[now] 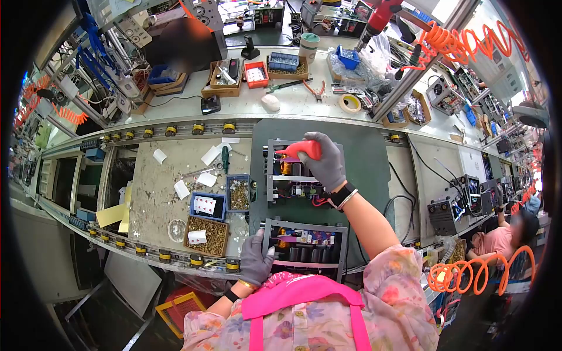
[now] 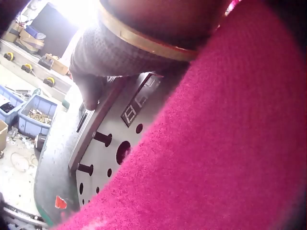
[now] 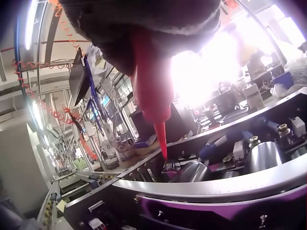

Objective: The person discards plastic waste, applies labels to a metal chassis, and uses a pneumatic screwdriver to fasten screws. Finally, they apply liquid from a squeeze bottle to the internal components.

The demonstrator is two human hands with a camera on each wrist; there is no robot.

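My gloved right hand (image 1: 325,165) grips a red squeeze bulb (image 1: 305,150) with a tapered nozzle, held over the far metal chassis (image 1: 306,177). In the right wrist view the bulb's thin nozzle (image 3: 161,140) points down close to the silvery cylindrical parts (image 3: 194,171) inside. The near metal chassis (image 1: 304,264) lies by my body, its circuit boards and dark capacitors exposed. At its left edge rests my gloved left hand (image 1: 256,257), fingers extended; in the left wrist view a fingertip (image 2: 91,101) touches the rim of the holed panel (image 2: 108,136).
Left of the green mat (image 1: 363,152) stand blue bins (image 1: 238,193), a box of brass screws (image 1: 206,236) and a green screwdriver (image 1: 225,159). Pliers (image 1: 314,89) and tape (image 1: 350,103) lie on the far bench. Orange coiled hoses (image 1: 480,275) hang right; another person (image 1: 497,243) sits there.
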